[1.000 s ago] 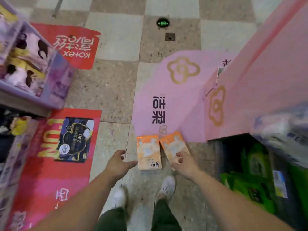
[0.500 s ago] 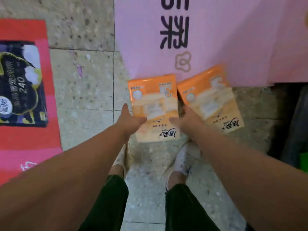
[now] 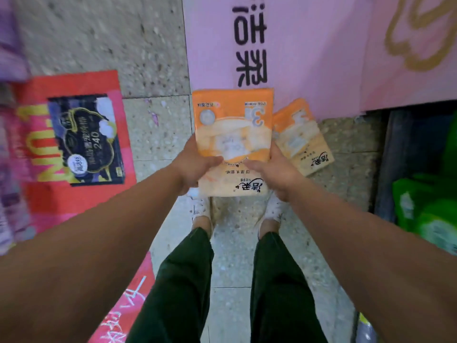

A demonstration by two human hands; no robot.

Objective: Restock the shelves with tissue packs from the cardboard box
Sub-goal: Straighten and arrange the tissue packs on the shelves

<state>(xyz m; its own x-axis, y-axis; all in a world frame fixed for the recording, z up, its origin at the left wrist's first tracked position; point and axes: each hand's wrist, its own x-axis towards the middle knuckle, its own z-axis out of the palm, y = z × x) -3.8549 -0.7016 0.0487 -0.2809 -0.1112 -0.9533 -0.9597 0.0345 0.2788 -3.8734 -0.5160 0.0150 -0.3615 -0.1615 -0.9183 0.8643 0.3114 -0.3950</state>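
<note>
Above two white sneakers (image 3: pixel 200 209), the left hand (image 3: pixel 195 169) and right hand (image 3: pixel 274 173) clasp the near corners of a flat orange plastic tissue pack (image 3: pixel 233 129), thumbs on top. Just beyond it to the right, a second orange tissue pack (image 3: pixel 300 139) lies on the speckled stone floor (image 3: pixel 153 45), at the edge of a pink floor sticker (image 3: pixel 321 45).

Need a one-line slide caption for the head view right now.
Both hands, left and right, grip one orange tissue pack; a second pack lies on the floor.
</note>
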